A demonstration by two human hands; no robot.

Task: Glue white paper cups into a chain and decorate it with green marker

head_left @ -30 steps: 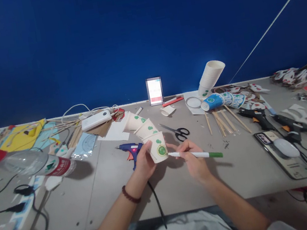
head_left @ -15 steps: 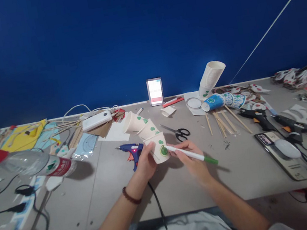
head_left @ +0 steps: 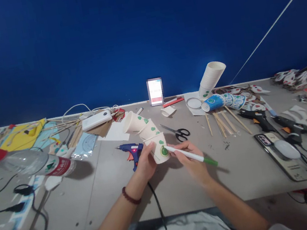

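Note:
My left hand [head_left: 146,163] is closed around the side of a white paper cup [head_left: 155,142] with green printing, nearest of a curved row of three. Behind it, the middle cup [head_left: 148,131] and the far cup [head_left: 134,121] lean away to the left. A white marker [head_left: 187,153] with a green end is pinched in my right hand [head_left: 189,160]. Its tip meets the round green mark on the near cup. Just left of my left hand lies a blue glue gun [head_left: 131,152], partly hidden. Black scissors [head_left: 181,133] rest behind my right hand.
At left stand a red-capped plastic bottle [head_left: 32,162] and a power strip [head_left: 25,211]. A tall stack of paper cups [head_left: 211,75] leans at the back right, behind wooden sticks [head_left: 221,123]. Further right are black glue guns [head_left: 257,119] and a phone [head_left: 286,159] with a white mouse on it.
Almost nothing differs. The marker has shifted very slightly against the green mark, with its tip still there. My left hand and the cups hold their place.

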